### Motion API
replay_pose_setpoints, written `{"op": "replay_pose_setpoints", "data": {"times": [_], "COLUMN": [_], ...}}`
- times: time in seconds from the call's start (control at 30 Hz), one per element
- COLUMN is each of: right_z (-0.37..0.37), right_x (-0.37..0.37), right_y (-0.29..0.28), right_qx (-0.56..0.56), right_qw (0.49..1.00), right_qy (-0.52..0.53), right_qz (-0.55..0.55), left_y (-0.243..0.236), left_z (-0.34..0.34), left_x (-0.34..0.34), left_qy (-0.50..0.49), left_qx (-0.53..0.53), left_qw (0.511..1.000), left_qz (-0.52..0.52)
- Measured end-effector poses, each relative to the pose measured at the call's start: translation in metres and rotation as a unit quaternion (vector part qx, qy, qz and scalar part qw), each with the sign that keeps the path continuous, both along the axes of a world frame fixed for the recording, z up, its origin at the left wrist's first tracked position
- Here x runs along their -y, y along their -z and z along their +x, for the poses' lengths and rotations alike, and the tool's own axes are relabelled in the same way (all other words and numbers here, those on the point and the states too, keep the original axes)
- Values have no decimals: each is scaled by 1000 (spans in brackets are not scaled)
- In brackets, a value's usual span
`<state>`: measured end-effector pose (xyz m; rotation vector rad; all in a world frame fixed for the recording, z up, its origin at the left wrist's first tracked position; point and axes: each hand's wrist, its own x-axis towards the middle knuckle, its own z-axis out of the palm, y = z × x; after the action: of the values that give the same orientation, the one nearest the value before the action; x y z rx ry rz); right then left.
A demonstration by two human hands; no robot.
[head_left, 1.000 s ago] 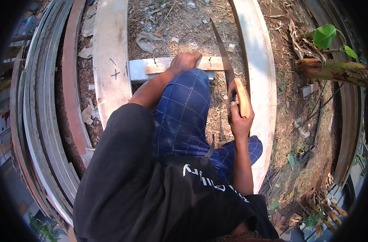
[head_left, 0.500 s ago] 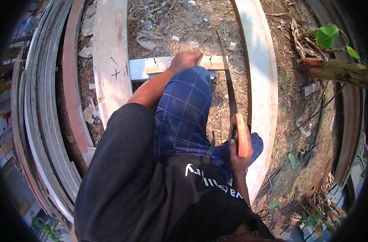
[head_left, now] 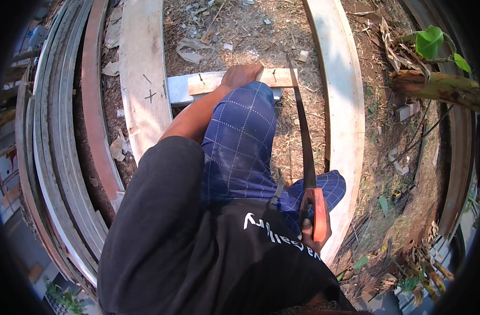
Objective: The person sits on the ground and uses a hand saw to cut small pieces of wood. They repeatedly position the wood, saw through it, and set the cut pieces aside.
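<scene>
Littered ground [head_left: 261,34] underlies the handsaw [head_left: 305,137] in the right grip [head_left: 314,237].

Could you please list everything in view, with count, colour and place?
strip: 1, pale, on the block
nails: 2, dark, in the strip
saw: 1, dark with orange handle, right hand
block: 1, whitish, under the strip
boards: 2, pale, left and right of strip
beam: 1, reddish, left
planks: several, mostly grey, far left
bag: 1, clear, ground ahead
rubble: scattered, pale, ground
log: 1, brown, upper right
leaves: several, green, right
trousers: 1 pair, blue, centre
shirt: 1, black, lower centre
left hand: 1, bare, on the strip
right hand: 1, bare, on the handle
</scene>
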<state>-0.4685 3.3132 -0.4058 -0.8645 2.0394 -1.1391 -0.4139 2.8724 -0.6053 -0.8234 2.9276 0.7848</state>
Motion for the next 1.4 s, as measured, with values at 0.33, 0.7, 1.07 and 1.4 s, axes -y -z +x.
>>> {"op": "replay_pose_setpoints", "data": {"times": [0.33, 0.7, 1.07, 1.4], "right_z": [-38, -69, -4, -76], "right_x": [114, 155, -26, 193], "right_y": [53, 92, -8, 77], "right_qx": [115, 25, 25, 47], "right_qw": [989, 996, 999, 995], "right_qy": [87, 41, 11, 39], "right_qz": [-27, -77, 33, -73], "left_y": [-29, -18, -29, -35], "left_z": [0, -5, 2, -2], "left_x": [-6, -6, -9, -6], "left_qy": [-62, -37, -26, -40], "left_qx": [87, 32, 33, 53], "left_qw": [992, 998, 998, 996], "left_qz": [60, 39, 47, 63]}}
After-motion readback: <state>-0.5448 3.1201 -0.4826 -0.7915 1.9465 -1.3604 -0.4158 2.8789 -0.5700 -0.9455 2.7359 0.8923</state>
